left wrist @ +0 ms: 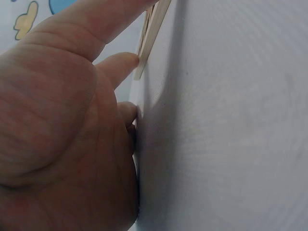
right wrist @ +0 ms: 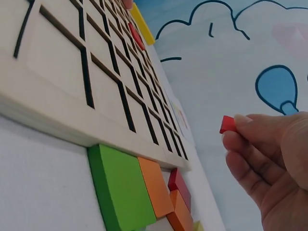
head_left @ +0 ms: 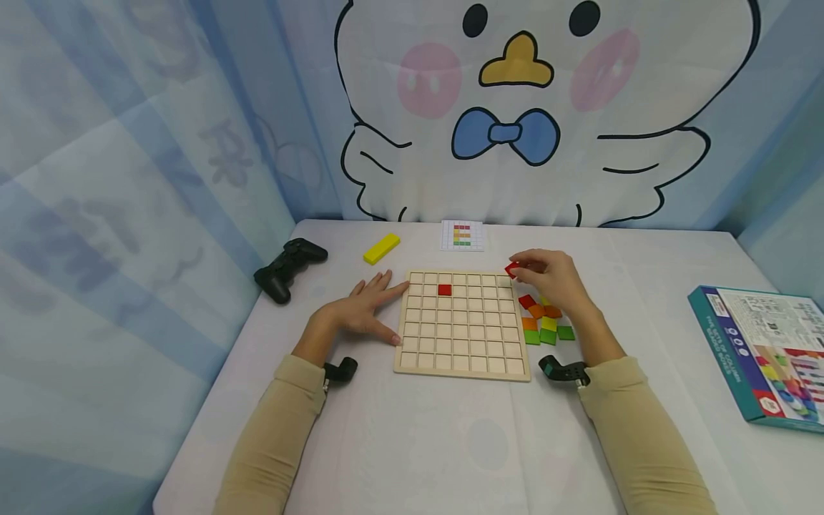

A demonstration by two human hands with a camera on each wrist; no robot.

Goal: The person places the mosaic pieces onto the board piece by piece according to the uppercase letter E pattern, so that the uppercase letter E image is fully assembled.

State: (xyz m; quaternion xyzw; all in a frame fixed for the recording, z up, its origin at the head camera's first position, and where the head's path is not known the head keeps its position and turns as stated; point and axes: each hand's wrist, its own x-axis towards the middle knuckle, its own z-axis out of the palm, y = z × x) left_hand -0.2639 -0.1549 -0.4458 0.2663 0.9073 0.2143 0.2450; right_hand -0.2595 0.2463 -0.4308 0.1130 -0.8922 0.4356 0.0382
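Note:
A wooden grid board (head_left: 463, 375) lies in the middle of the table, with one red tile (head_left: 445, 290) set in a cell near its far left. Between thumb and fingertips my right hand (head_left: 552, 279) pinches another red tile (right wrist: 227, 124), held above the far right corner of the board. My left hand (head_left: 360, 309) lies spread on the table, thumb and index fingertip touching the board's left edge. To the right of the board are loose tiles: green (right wrist: 120, 187), orange (right wrist: 156, 185), red (head_left: 527, 302) and yellow ones, partly beneath my right hand in the head view.
Behind the board lies a small card (head_left: 462, 236) with a coloured tile pattern. A yellow bar (head_left: 382, 249) and a black game controller (head_left: 290, 268) are at the back left. On the right side is a teal-edged box (head_left: 766, 354). Printed curtains (head_left: 412, 186) hang around the table.

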